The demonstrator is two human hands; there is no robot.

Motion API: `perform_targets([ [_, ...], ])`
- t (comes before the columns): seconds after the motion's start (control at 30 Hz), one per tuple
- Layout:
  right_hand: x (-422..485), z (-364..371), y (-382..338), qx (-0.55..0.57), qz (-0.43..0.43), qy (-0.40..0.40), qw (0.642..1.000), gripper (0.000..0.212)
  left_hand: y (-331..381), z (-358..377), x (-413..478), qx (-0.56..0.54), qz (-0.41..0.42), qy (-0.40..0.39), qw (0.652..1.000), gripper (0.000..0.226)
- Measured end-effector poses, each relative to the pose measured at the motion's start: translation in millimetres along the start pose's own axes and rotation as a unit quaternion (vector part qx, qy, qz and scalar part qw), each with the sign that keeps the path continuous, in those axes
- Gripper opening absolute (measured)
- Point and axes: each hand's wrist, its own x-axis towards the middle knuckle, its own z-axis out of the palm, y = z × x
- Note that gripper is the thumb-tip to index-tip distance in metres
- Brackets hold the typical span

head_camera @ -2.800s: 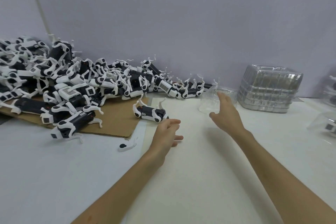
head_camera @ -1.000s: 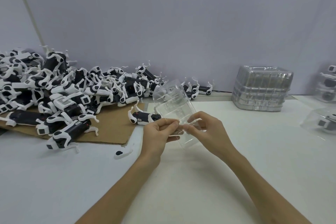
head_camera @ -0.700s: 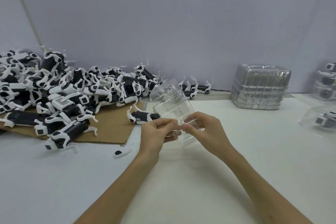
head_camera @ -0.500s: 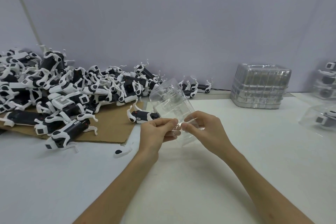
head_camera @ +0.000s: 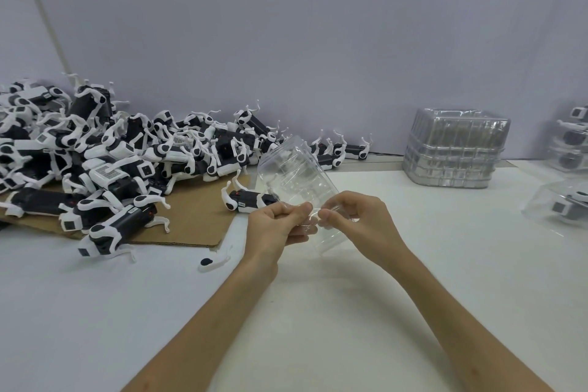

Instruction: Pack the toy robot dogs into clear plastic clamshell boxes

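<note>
The heap of toy dogs [head_camera: 105,149] is black and white, some with a white grid-patterned panel, lying on brown cardboard [head_camera: 191,219]. The clamshell box [head_camera: 296,169] and the stack of boxes [head_camera: 455,149] are clear, the table [head_camera: 350,312] white, the wall [head_camera: 286,41] pale lilac-grey.

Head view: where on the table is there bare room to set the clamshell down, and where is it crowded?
Bare table lies between the right hand, which holds the clamshell, and the stack of empty clamshells, and in the near-left corner below the cardboard. Crowded: the toy dog pile at left, and the packed boxes along the right edge.
</note>
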Motion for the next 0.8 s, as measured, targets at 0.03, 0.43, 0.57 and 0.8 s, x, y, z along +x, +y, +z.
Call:
perform_targets([
  [0.03,0,0,0,0.002,0.002,-0.001,1.000,0.011,1,0,0,-0.002,0.001,0.000,1.000,0.030],
  [0.43,3,-11,-8,0.091,0.020,-0.011,0.996,0.012,5,3,1,-0.002,0.031,-0.025,0.999,0.038],
  [0.57,6,-15,-9,0.107,0.017,-0.008,0.994,0.017,7,1,3,-0.008,0.040,-0.046,0.998,0.038],
  [0.8,7,-21,-12,0.145,0.005,0.018,0.989,0.020,6,6,3,-0.024,0.071,-0.077,0.994,0.036],
])
